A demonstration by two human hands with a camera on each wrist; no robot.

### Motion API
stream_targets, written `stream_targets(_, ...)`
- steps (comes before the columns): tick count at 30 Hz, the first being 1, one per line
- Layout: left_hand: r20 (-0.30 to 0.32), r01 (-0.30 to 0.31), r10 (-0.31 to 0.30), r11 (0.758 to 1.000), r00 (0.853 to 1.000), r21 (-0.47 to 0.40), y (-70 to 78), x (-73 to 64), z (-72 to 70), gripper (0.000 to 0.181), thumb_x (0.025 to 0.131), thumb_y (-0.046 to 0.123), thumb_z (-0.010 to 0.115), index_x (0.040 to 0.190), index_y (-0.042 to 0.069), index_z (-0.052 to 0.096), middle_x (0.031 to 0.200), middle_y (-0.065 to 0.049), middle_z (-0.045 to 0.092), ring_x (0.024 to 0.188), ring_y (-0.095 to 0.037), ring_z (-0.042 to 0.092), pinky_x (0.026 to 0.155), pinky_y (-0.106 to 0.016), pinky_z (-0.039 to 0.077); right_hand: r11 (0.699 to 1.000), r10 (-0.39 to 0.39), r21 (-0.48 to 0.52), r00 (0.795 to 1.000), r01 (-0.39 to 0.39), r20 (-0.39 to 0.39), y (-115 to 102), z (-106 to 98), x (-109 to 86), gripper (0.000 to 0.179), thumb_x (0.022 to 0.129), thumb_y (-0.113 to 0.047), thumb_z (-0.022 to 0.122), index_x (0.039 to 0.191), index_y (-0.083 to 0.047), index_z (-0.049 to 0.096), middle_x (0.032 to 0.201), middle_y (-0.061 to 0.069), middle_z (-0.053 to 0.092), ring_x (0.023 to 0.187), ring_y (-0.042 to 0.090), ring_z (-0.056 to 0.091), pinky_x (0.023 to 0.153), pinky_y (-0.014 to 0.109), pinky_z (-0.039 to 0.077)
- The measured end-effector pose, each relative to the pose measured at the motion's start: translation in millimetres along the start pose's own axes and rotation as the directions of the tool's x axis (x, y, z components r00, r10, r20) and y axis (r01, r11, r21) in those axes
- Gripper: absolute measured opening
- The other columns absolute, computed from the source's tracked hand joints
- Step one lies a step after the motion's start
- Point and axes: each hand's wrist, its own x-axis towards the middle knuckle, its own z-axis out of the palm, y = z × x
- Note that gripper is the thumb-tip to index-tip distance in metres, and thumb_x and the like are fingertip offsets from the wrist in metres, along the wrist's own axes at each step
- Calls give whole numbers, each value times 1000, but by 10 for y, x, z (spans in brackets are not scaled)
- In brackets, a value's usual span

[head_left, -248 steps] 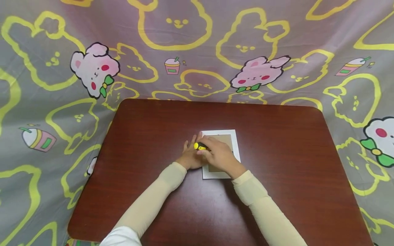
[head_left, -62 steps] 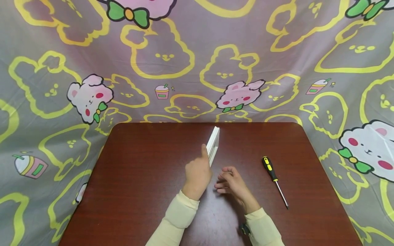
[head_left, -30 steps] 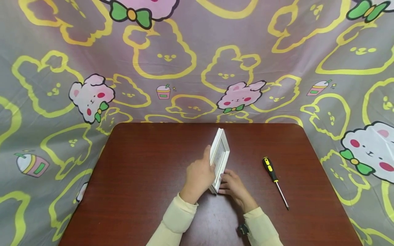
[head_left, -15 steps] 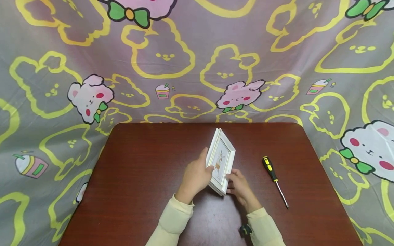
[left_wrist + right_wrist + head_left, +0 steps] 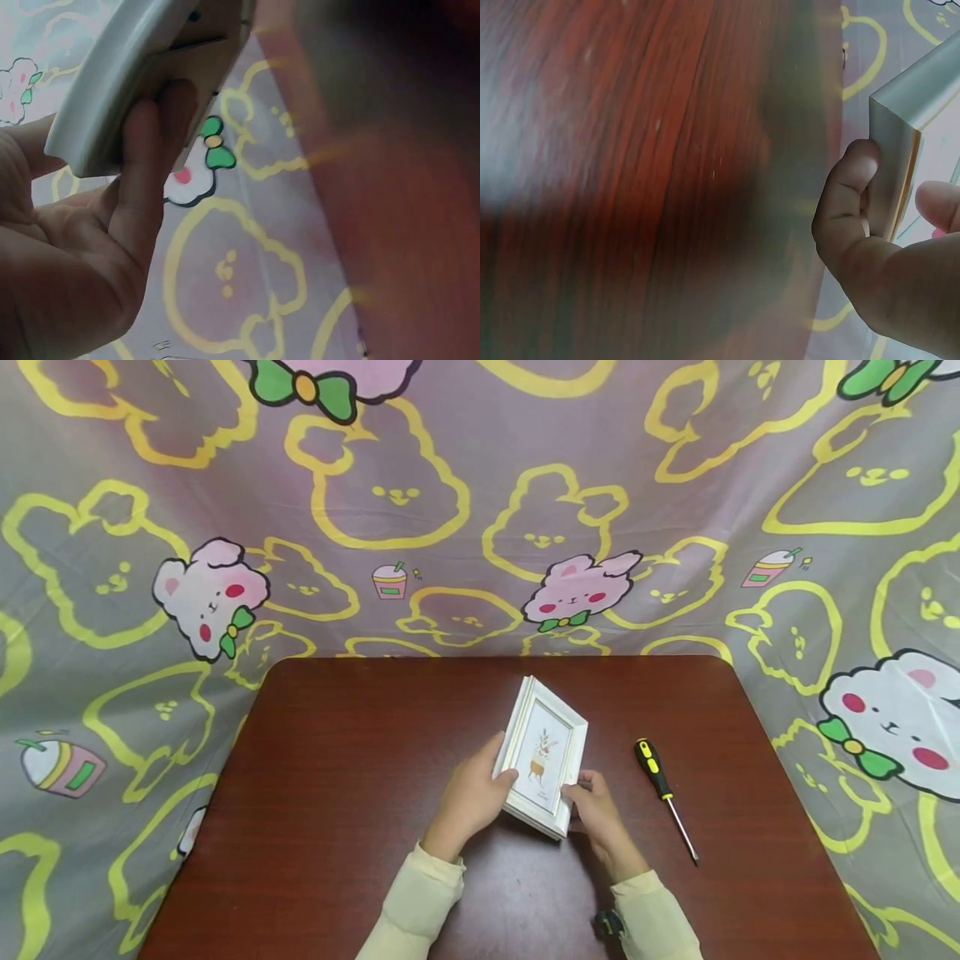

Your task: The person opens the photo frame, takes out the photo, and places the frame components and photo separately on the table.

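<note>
A white picture frame (image 5: pixel 546 758) is held tilted above the table, its front with a small plant-in-a-pot print facing up and to the right. My left hand (image 5: pixel 471 797) grips its left edge, thumb on the front; in the left wrist view the fingers (image 5: pixel 142 150) reach behind onto the brown backing (image 5: pixel 202 56). My right hand (image 5: pixel 602 818) pinches the lower right edge, thumb on the front. The right wrist view has its fingers (image 5: pixel 847 195) curled against the side of the frame (image 5: pixel 889 172). A screwdriver (image 5: pixel 666 802) with a black and yellow handle lies to the right.
The dark red-brown table (image 5: pixel 337 777) has rounded far corners. Patterned cloth (image 5: pixel 450 510) with cartoon bears hangs behind it and along both sides. A small dark device (image 5: pixel 607 925) shows at the right wrist.
Earlier the screwdriver was in my right hand over the frame's back; it now lies on the table. The frame has been raised and turned front-up, and my right hand has taken hold of it.
</note>
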Motion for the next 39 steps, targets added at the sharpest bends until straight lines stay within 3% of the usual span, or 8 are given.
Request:
stream_targets(6,7,6,-4,981,1000,-193,-111,-19,98,60,96,14,65,152,2,44,131,-22,63,114,-31,65,94,-50,51,991,-43,-125,998,37,-46,-24,-107,-10,40,98,-7,52,132,8,36,124,29,49,82,22,62,64,33,54)
stream_targets(10,51,31,-13,931,999,-365,-211,-22,185,61,98,7,63,153,-3,38,125,-28,64,104,-29,70,84,-41,57,982,-51,-188,996,36,-77,-24,-168,-14,41,98,-8,53,132,8,38,129,30,48,90,26,60,66,34,54)
stream_targets(13,73,51,-21,897,997,-440,-274,-26,247,62,98,4,62,153,-5,36,120,-29,66,96,-28,71,78,-38,58,981,-49,-192,995,31,-85,-25,-204,-32,40,97,-7,53,131,7,38,129,31,48,86,27,62,63,36,56)
stream_targets(22,101,98,-53,854,993,-510,-383,-11,349,63,96,3,62,153,-5,36,103,-23,72,80,-23,72,71,-38,58,956,-99,-286,990,66,-105,-104,-297,-86,43,96,-6,57,131,8,40,109,28,60,85,26,61,66,31,50)
stream_targets(29,103,99,-52,833,993,-545,-472,14,416,63,93,0,64,150,-6,38,99,-24,71,83,-27,71,73,-38,57,965,-97,-252,990,68,-102,-139,-336,-116,42,95,-3,56,132,7,38,93,19,63,72,18,60,60,33,51)
stream_targets(36,112,125,-72,785,991,-607,-549,24,530,62,93,-3,61,150,-9,37,100,-27,70,86,-32,70,75,-39,56,950,-114,-302,987,75,-116,-130,-373,-120,40,95,-3,56,130,7,40,87,16,63,71,17,58,64,36,50)
stream_targets(39,117,136,-80,777,990,-615,-557,14,583,61,93,-3,61,149,-8,37,100,-27,70,86,-32,70,73,-38,56,942,-121,-327,985,76,-120,-103,-390,-123,42,94,-5,57,130,8,40,86,16,62,70,17,57,61,35,49)
